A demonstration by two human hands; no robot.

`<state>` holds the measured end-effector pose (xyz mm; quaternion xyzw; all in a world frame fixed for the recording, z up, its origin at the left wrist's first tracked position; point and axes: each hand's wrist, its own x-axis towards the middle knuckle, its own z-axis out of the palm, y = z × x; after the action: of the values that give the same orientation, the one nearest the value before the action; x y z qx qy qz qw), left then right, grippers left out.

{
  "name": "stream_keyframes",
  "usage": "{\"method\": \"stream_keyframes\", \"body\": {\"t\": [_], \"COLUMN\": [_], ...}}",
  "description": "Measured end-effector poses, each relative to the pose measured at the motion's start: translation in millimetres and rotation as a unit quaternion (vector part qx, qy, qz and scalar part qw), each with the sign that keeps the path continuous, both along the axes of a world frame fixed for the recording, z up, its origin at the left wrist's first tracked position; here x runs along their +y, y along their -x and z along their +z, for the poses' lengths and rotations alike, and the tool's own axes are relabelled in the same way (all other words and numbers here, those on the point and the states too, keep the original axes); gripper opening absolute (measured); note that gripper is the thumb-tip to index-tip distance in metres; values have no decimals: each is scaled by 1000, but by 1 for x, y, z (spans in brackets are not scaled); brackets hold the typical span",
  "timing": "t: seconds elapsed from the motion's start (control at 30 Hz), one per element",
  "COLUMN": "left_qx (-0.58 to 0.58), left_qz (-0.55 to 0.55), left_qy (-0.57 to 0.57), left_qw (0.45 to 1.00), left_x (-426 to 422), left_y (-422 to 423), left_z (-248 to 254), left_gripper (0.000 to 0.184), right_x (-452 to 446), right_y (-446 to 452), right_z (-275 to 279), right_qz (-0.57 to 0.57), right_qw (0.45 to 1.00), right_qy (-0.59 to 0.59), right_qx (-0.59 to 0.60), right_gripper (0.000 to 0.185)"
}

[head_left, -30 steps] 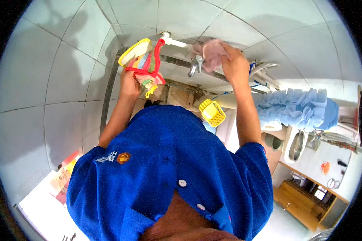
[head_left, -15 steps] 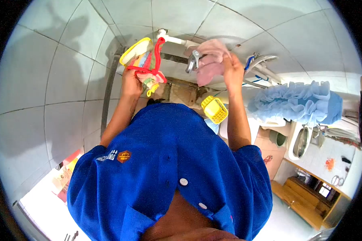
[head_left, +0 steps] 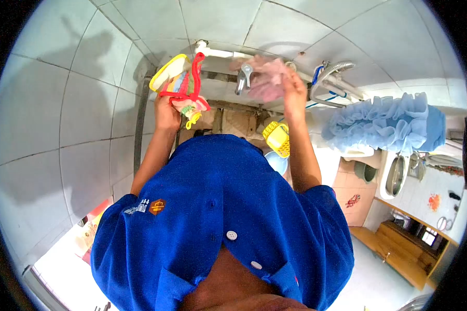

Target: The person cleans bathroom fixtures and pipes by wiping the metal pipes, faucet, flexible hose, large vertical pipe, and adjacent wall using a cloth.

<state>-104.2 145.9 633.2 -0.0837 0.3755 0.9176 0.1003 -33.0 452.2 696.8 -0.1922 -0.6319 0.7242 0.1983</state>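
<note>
A person's right hand (head_left: 296, 97) pinches the right edge of a pink cloth (head_left: 269, 80), blurred just right of the tap (head_left: 243, 80), apparently spreading or wiping. At left, the left hand (head_left: 166, 113) clasps a striped cloth (head_left: 180, 83), fingers partly hidden. The next move likely calls for clearing the tap.

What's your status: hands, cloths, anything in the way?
Left hand gripping colourful bundle. Right hand holding pink cloth. Faucet partly in front of pink cloth.

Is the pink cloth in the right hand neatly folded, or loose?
Loose: the right hand holds the pink cloth bunched in uneven creases beside the tap.
</note>
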Motion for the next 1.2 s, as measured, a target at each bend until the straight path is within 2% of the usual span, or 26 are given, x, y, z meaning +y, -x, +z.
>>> {"method": "stream_keyframes", "body": {"t": [0.03,0.1,0.17,0.23,0.27,0.3,0.37,0.43,0.5,0.53,0.6,0.63,0.73,0.77,0.83,0.87,0.93,1.07,1.1,1.17,1.2], "left_qx": [0,1,-5,-12,-17,-22,-18,-13,13,13,-21,-22,8,10,15,8,7,18,9,-1,-6], "left_qz": [1,-18,-10,-1,1,2,0,-6,-17,-18,3,0,-36,-42,-47,-38,-34,-61,-54,-44,-46], "left_qy": [4,2,24,46,29,12,24,36,54,56,47,48,52,41,28,19,28,47,47,45,43], "left_qw": [1000,1000,1000,999,999,1000,1000,999,998,998,999,999,998,998,998,999,999,997,997,998,998], "left_x": [-1,0,5,6,6,7,6,7,6,6,8,9,12,13,13,14,14,13,16,17,18], "left_y": [-1,0,-3,-4,-3,-4,-6,-7,-6,-6,-6,-5,-8,-7,-5,-3,-5,-3,-2,-5,-4], "left_z": [0,6,17,21,19,19,20,21,16,13,10,9,9,10,12,12,13,8,7,9,11], "left_gripper": [37,37,36,36,36,36,36,36,36,36,37,37,37,38,38,38,38,36,36,36,37], "right_x": [-1,0,-1,-12,-16,-16,-17,-22,-19,-17,-14,-14,-10,-9,-8,-6,-10,-18,-17,-17,-15], "right_y": [2,5,6,8,8,10,17,30,49,53,59,59,55,53,49,54,59,67,65,54,47], "right_z": [8,14,11,9,11,6,-9,-14,-25,-26,-22,-16,6,3,-4,-6,-6,2,-5,-28,-35], "right_qz": [1,-91,-98,-142,-179,-179,-146,-116,15,14,76,74,170,166,196,195,151,146,142,102,104], "right_qw": [1000,990,990,974,930,931,917,926,893,894,851,851,817,818,846,845,808,784,785,827,825], "right_qy": [4,50,46,-163,-307,-306,-365,-352,-442,-440,-510,-510,-548,-548,-493,-496,-564,-601,-602,-550,-552], "right_qx": [0,96,89,72,88,88,71,70,82,81,100,98,47,48,-45,-41,78,49,49,59,63], "right_gripper": [24,24,21,21,23,23,26,27,32,32,40,40,50,50,50,50,46,45,45,47,47]}}
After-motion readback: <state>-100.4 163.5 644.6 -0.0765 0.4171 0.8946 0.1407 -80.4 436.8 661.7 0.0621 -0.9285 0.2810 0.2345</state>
